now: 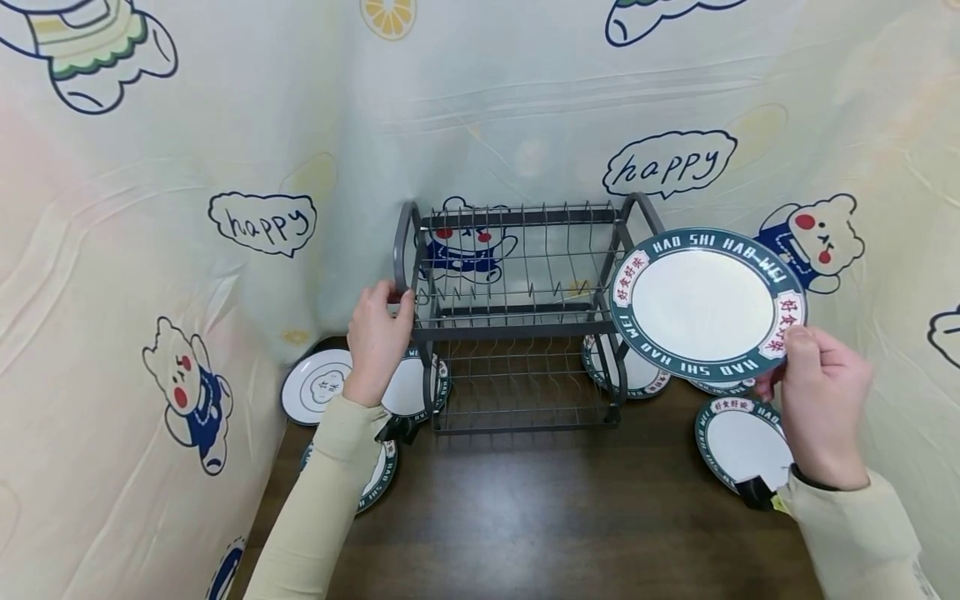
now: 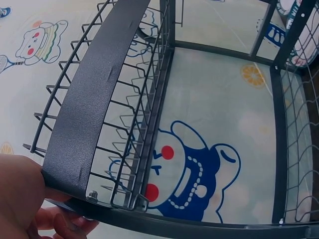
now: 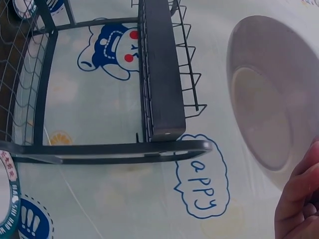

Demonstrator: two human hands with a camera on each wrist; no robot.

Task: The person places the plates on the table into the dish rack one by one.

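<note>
My right hand [image 1: 828, 408] pinches a white plate [image 1: 701, 304] with a green lettered rim by its right edge, thumb on the face. The plate is raised to the right of a dark two-tier dish rack [image 1: 517, 332]. Seen from the right wrist, the underside of the plate [image 3: 266, 114] is plain, and part of the hand [image 3: 299, 199] shows at its edge. My left hand [image 1: 378, 342] grips the rack's left side frame; the left wrist view has its fingers [image 2: 60, 224] curled round the frame's corner. Both rack tiers hold no plates.
Several plates lie on the dark wooden table [image 1: 510, 517]. On the left are an upturned plate [image 1: 311, 392] and a face-up plate [image 1: 405, 387]; on the right are a plate [image 1: 742, 442] and another behind the rack [image 1: 641, 375]. Printed cloth [image 1: 487, 100] hangs behind.
</note>
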